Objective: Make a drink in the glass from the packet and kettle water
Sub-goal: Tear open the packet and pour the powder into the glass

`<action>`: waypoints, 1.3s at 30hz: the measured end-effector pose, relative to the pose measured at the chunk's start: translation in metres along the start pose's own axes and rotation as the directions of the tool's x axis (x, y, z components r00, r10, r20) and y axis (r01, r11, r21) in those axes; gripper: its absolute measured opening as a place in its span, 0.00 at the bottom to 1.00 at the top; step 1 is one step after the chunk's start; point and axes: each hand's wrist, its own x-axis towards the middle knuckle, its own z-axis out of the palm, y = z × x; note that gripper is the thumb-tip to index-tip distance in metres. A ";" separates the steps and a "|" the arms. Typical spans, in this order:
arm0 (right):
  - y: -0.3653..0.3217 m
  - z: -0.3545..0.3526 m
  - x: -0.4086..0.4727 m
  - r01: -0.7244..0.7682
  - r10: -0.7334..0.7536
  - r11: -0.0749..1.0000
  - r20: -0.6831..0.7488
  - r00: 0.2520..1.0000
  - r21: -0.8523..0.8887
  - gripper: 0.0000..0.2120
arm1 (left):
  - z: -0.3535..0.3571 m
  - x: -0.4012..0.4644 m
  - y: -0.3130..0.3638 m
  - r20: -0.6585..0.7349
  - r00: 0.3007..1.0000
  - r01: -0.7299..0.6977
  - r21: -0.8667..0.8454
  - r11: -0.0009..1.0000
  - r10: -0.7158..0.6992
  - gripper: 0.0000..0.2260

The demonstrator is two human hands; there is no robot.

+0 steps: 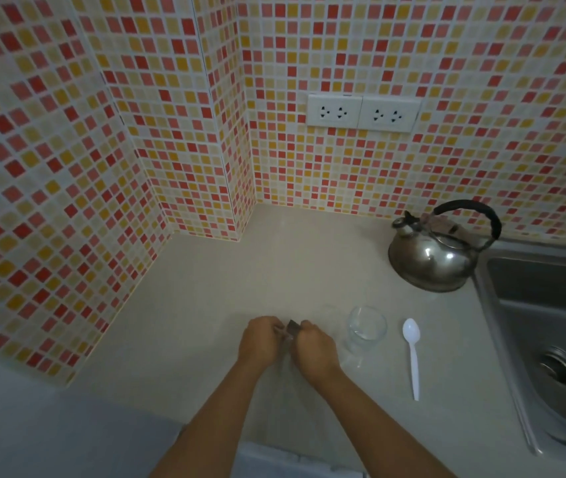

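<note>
- The counter (226, 291) is pale and smooth, and it fills the middle.
- The tiled wall (157, 98) with red, pink and yellow squares stands far and to the left, with a corner that sticks out.
- Two white sockets (362, 112) sit on the far wall.
- A metal sink (550, 326) is on the right, and its edge meets the counter.
- The shiny kettle (438, 251) stands far right, just beside the sink.
- The left hand (262, 339) and the right hand (314, 348) are close together, both pinching a small dark packet (293, 327) near the front.
- The glass (367, 327) stands just right of the hands.
- The white spoon (412, 353) lies between the glass and the sink.
- The left part of the counter is bare and open.
</note>
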 end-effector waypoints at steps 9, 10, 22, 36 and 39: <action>-0.017 -0.053 -0.018 -0.098 0.112 0.978 -0.070 0.991 0.183 0.15 | -0.031 -0.019 0.042 0.117 0.984 0.180 -0.703 0.688 -0.138 0.12; -0.017 -0.062 -0.021 -0.087 0.107 0.973 -0.081 0.991 0.213 0.16 | -0.035 -0.023 0.046 0.163 0.982 0.183 -0.727 0.662 -0.093 0.12; 0.024 -0.134 -0.065 -0.091 0.214 0.881 -0.219 0.952 0.465 0.19 | -0.026 -0.057 0.117 0.308 0.941 0.127 -0.706 0.697 0.141 0.03; 0.059 -0.165 -0.085 -0.159 0.256 0.761 -0.065 0.965 0.629 0.06 | 0.004 -0.071 0.163 0.285 0.952 0.111 -0.668 0.736 0.115 0.07; 0.058 -0.169 -0.085 -0.167 0.256 0.704 -0.028 0.966 0.691 0.07 | 0.004 -0.068 0.162 0.283 0.949 0.095 -0.676 0.731 0.139 0.07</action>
